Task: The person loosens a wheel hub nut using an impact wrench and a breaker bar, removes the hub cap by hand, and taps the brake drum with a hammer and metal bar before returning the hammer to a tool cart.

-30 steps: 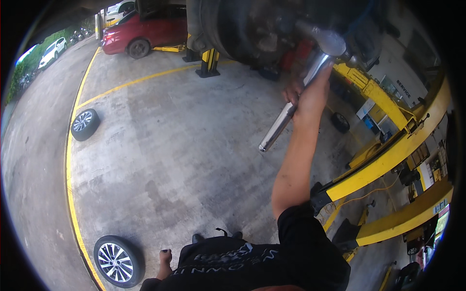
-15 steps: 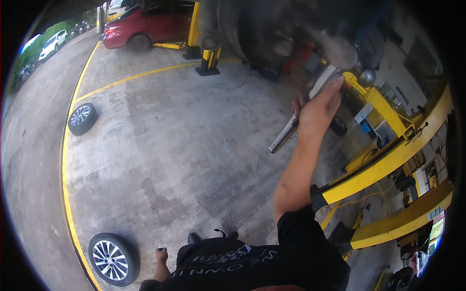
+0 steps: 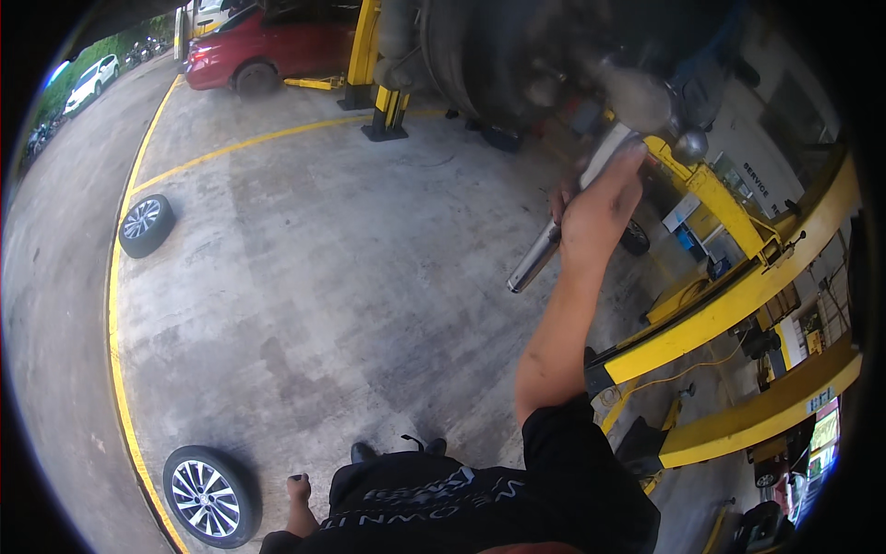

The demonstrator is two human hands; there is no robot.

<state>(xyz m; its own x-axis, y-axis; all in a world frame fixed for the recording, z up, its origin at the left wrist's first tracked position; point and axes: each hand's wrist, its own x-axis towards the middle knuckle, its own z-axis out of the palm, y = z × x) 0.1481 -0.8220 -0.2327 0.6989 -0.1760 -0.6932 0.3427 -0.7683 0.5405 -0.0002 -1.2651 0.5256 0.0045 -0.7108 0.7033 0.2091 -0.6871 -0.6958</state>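
My right hand (image 3: 602, 205) is raised with its fingers wrapped round a long silver bar-shaped tool (image 3: 533, 261). The tool slants upward, and its rounded lower end sticks out below the fist. Its upper end reaches the blurred, dark underside parts (image 3: 544, 88) of a raised vehicle; whether it touches them I cannot tell. Low down beside my body, my left hand (image 3: 298, 489) is closed, and what it may hold is too small to make out. A wheel with a silver multi-spoke rim (image 3: 208, 499) lies on the floor to its left.
Yellow lift arms (image 3: 683, 346) run along the right side, with a yellow support (image 3: 729, 208) under the vehicle. Another wheel (image 3: 146, 224) lies at the left by a yellow floor line. A red car (image 3: 286, 46) and a yellow lift post (image 3: 365, 46) stand at the back.
The whole view has shifted slightly, so the floor and wheels sit a little further left. My right hand keeps its grip on the tool at nearly the same place and slant.
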